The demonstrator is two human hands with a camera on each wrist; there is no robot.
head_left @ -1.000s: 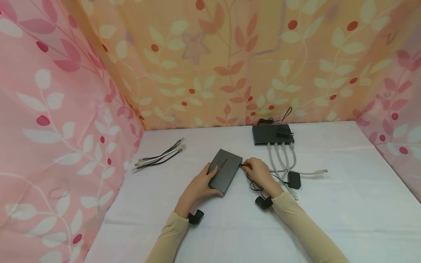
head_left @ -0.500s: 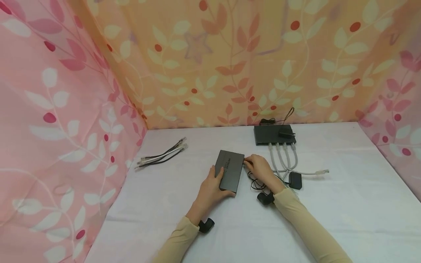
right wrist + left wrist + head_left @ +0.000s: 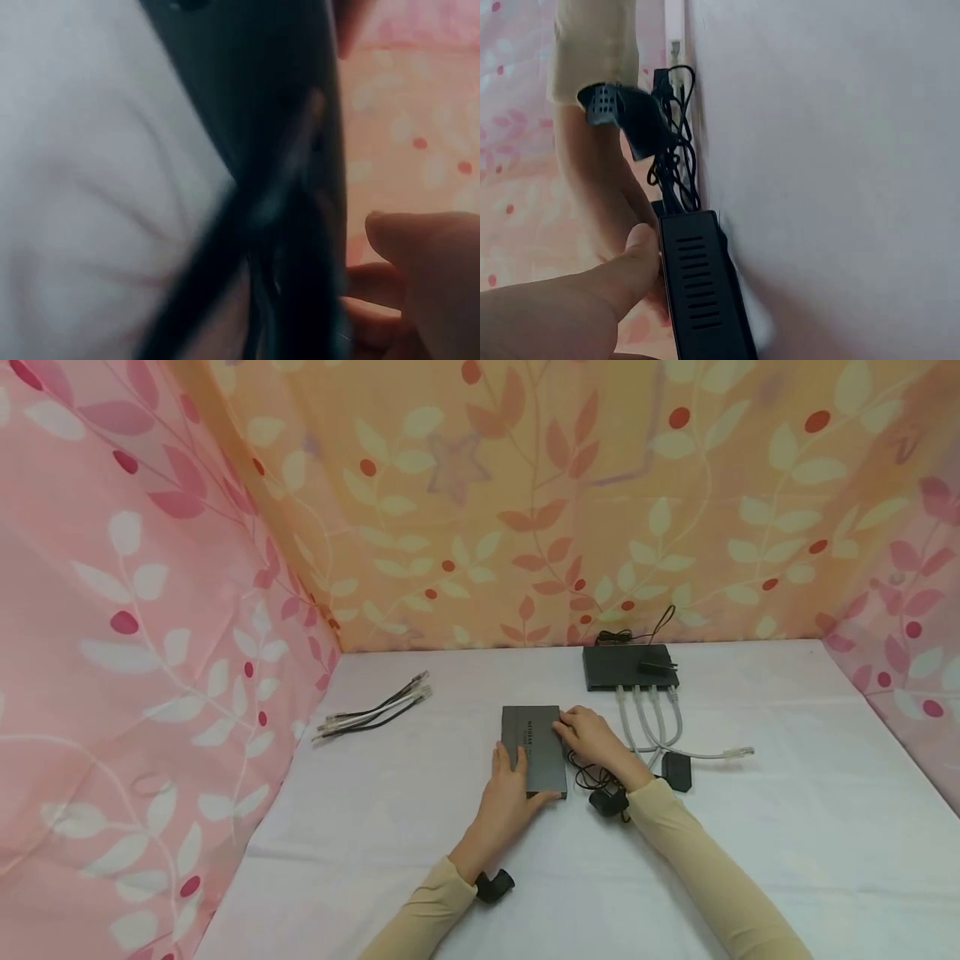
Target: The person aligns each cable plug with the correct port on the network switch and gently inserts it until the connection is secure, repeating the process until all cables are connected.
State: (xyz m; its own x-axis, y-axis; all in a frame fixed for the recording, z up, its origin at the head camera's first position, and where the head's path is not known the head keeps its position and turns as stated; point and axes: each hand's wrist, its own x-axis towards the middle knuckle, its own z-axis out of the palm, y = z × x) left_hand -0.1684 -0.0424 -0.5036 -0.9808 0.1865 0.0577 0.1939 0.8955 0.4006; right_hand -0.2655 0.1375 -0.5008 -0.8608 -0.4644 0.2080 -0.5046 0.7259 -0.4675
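In the head view a grey network switch (image 3: 536, 735) marked NETGEAR lies on the white cloth, its long side pointing away from me. My left hand (image 3: 504, 793) grips it at the near left, fingers on its top and thumb at the near end. At its far right corner, my right hand (image 3: 596, 739) holds the edge with bent fingers. A thin black cable (image 3: 591, 772) is bunched below that hand. The left wrist view shows the slotted end of the switch (image 3: 697, 285) beside my thumb. Blurred dark cables (image 3: 277, 225) cross the right wrist view, hiding where they meet the switch.
A second black switch (image 3: 618, 668) with several grey network cables (image 3: 660, 727) plugged in stands at the back right, a black plug on top. A black power adapter (image 3: 677, 772) lies in front of it. Several short cables (image 3: 371, 714) lie at the left. Patterned cloth walls surround the table.
The grey switch has turned counterclockwise and slid right with my left hand. My right hand, which pinched a black cable end at its right side, now has its fingers on the corner.
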